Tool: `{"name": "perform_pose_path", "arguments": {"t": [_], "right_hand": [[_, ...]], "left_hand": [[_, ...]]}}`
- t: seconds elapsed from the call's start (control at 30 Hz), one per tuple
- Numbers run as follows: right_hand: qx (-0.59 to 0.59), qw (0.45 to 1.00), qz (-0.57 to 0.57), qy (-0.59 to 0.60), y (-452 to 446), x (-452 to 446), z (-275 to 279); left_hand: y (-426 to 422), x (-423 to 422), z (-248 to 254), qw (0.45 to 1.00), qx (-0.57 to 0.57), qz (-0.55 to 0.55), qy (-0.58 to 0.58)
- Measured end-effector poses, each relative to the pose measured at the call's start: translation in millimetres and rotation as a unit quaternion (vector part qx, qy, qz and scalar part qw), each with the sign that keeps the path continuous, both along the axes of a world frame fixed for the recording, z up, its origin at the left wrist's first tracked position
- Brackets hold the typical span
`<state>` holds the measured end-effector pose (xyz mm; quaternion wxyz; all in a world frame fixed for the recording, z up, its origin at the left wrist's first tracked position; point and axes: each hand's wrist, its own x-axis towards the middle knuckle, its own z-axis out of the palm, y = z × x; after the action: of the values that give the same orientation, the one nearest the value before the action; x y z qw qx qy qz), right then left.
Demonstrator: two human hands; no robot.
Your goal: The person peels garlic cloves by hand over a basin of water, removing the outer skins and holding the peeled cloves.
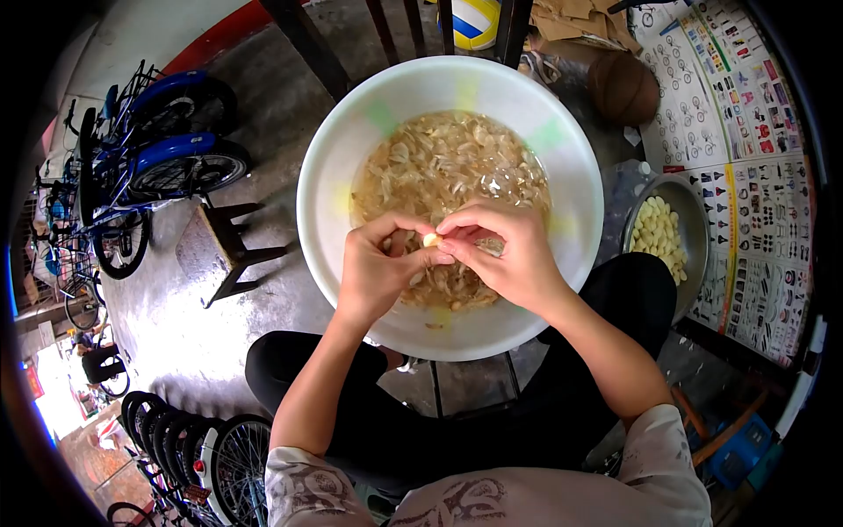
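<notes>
Between my two hands is a small pale garlic clove (431,240), held over a wide white basin (329,184). My left hand (376,268) pinches the clove between thumb and forefinger. My right hand (505,250) has its fingertips pressed together against the clove's right side, closed on it too. Water and many loose garlic skins (448,167) fill the bottom of the basin below. To the right, a metal bowl (700,230) contains a pile of peeled garlic cloves (657,233).
Behind the basin stands a dark wooden chair (320,53), with a yellow, blue and white ball (474,19) beyond it. A brown basketball (623,88) lies at the back right. A small stool (230,250) and several bicycles (176,132) are on the left.
</notes>
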<state>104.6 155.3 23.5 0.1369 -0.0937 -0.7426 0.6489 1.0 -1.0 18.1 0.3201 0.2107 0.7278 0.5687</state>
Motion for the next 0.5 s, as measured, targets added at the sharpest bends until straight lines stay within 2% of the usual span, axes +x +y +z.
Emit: {"name": "perform_pose_path", "arguments": {"t": [0.1, 0.17, 0.5], "right_hand": [[-0.009, 1.000, -0.010, -0.020, 0.7, -0.1, -5.8], [-0.017, 0.999, -0.015, -0.031, 0.6, 0.0, -6.2], [0.097, 0.994, 0.039, -0.004, -3.1, -0.8, -9.0]], "left_hand": [[1.6, 2.7, 1.7, 0.997, -0.063, -0.003, 0.043], [1.5, 3.1, 1.1, 0.997, -0.062, -0.001, 0.049], [2.5, 4.4, 4.2, 0.990, -0.054, -0.013, 0.128]]}}
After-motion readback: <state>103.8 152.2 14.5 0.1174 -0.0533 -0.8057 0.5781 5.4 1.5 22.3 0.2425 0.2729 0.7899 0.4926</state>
